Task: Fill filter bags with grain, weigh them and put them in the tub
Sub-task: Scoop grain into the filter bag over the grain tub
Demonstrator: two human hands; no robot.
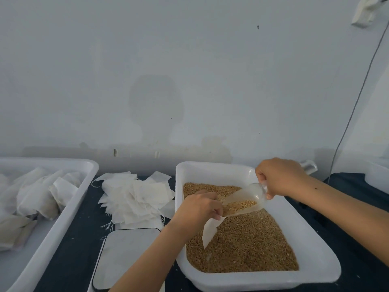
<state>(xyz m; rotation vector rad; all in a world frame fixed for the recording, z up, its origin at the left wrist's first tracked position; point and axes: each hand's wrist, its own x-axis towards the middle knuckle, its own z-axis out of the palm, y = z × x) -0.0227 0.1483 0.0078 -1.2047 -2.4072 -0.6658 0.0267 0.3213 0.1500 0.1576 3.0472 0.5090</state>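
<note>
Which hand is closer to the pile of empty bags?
Left. The left hand holds a bag over the grain, just right of the pile of empty bags. The right hand, gripping the scoop, is farther right.

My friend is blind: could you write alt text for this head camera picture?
A right hand tips a clear scoop of grain into a filter bag held by the left hand, over a white tray of grain.
</note>
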